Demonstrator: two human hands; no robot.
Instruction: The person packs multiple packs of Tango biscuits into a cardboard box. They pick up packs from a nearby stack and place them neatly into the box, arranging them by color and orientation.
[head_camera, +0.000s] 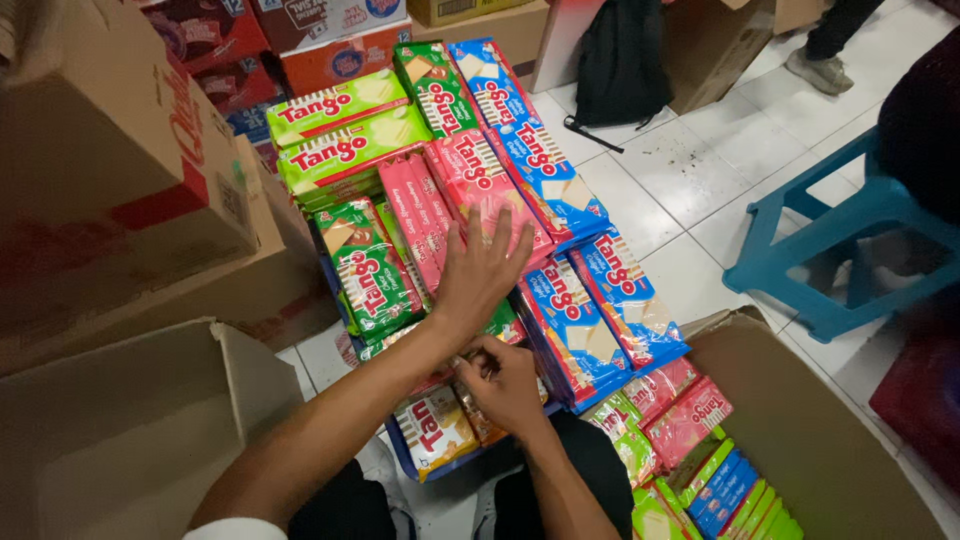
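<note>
Fingers of the left hand (483, 268) are spread wide and lie flat on the pink packs (452, 200) in the middle of the pile. Fingers of the right hand (508, 385) are curled and pinch a pack at the near end of the pile, just by the yellow-brown pack (432, 432). From the head camera, the snack packs sit in a blue tray (425, 472) on the floor (690, 170) in front of the person. Green packs (335, 135) lie at the far left, pink ones in the middle, and blue packs (560, 250) on the right. It looks like most of the tray is full, with rows stacked high. More packs are left in the open box (820, 420) on the right, green, pink and blue ones. So I think the filling is well along, but not done. An empty box (120, 420) sits at the left. A blue stool (850, 230) and a black bag (620, 60) stand farther away.
</note>
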